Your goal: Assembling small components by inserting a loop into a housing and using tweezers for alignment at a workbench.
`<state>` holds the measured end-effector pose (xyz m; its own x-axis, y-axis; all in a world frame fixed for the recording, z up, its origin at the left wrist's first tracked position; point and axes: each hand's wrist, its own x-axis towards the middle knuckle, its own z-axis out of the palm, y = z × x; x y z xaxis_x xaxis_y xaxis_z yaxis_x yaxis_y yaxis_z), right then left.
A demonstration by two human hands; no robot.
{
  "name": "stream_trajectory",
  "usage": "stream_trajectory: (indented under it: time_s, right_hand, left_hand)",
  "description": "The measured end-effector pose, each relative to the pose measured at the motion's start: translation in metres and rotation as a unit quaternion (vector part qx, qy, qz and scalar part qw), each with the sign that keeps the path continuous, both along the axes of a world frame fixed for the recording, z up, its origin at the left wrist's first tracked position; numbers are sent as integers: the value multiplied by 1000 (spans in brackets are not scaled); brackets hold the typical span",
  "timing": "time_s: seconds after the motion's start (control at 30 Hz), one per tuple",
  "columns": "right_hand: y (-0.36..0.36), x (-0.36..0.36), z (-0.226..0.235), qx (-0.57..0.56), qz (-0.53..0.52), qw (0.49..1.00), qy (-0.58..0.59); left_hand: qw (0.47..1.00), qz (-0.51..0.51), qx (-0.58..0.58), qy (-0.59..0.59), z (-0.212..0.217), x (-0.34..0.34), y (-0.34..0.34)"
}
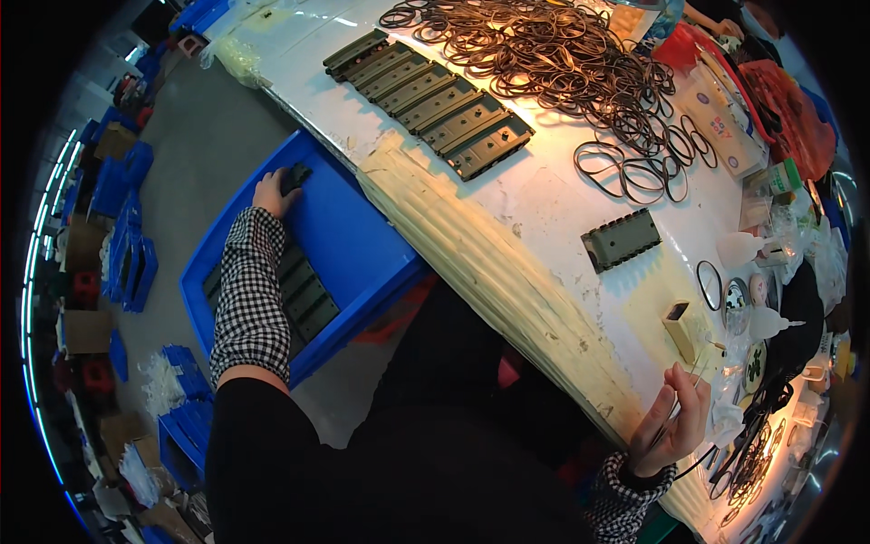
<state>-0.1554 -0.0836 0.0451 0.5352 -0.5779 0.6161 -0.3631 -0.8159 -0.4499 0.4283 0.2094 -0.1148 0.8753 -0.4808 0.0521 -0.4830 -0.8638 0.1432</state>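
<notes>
My left hand [272, 193] reaches into a blue plastic bin [349, 213] beside the table. Its fingers are closed on a dark rectangular part [294, 178], mostly hidden by the hand. Further dark grey-green housings [306, 288] lie in the bin, partly covered by my checked sleeve. Over the table's right front edge, my right hand [672, 422] pinches thin metal tweezers [699, 363], tips pointing away from me. A single grey-green housing with notched edges [622, 240] lies on the white table. Farther back, several similar housings [430, 102] form a slanting row.
A tangle of dark rubber rings [544, 54] spreads across the back of the table. A small cream block [681, 328], white squeeze bottles [770, 323] and small dishes crowd the right side. Yellowish padding [489, 258] lines the near edge. Blue bins [131, 263] stand on the floor.
</notes>
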Motion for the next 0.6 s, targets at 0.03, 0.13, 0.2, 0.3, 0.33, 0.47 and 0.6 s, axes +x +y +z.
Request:
stream_trajectory:
  time_s: [0.03,0.13,0.2,0.3,0.33,0.47,0.6]
  right_hand:
    - [0,1,0,-1,-4,1000,0]
    - [0,0,-2,-7,-9,1000,8]
    - [1,1,-2,-6,-12,1000,7]
    - [2,2,-2,1,-15,1000,9]
    - [3,1,-2,5,-14,1000,11]
    - [3,-3,-4,15,-21,1000,3]
    - [6,-4,-1,16,-13,1000,14]
  left_hand:
    - [999,23,31,33,5,1,-17]
    - [992,22,92,83,12,15,-23]
    - [990,-1,84,117,16,15,-27]
    - [995,-49,39,73,18,-4,-20]
    - [992,-82,-6,97,20,-14,-10]
    - [927,-176,-123,307,53,-90,30]
    - [922,-181,15,342,78,-168,53]
